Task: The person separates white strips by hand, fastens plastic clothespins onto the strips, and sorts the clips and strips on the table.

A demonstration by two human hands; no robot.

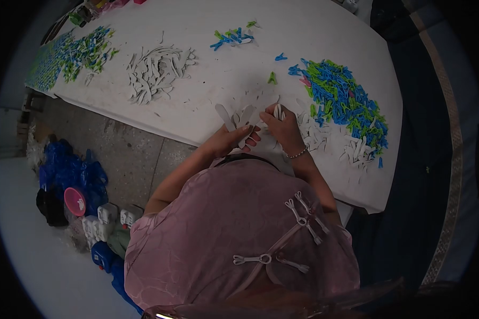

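Observation:
Pale flat strips with rounded ends (224, 115) fan out from my left hand (233, 137), whose fingers are closed around them at the near edge of the table. Close beside it on the right, my right hand (285, 126) grips a small bunch of similar pale strips (278, 111). Its fingertips are near the strips in the left hand; I cannot tell whether they touch. A loose heap of pale strips (314, 133) lies just right of the right hand. Beyond the hands a single green clothespin (272, 78) rests on the table.
On the white table (213, 64), a big heap of blue and green clothespins (346, 95) lies at right and a small group (231, 38) farther back. A pale strip pile (157, 72) and more clothespins (85, 56) are at left. Blue bags (72, 165) and a pink basin (74, 201) stand on the floor.

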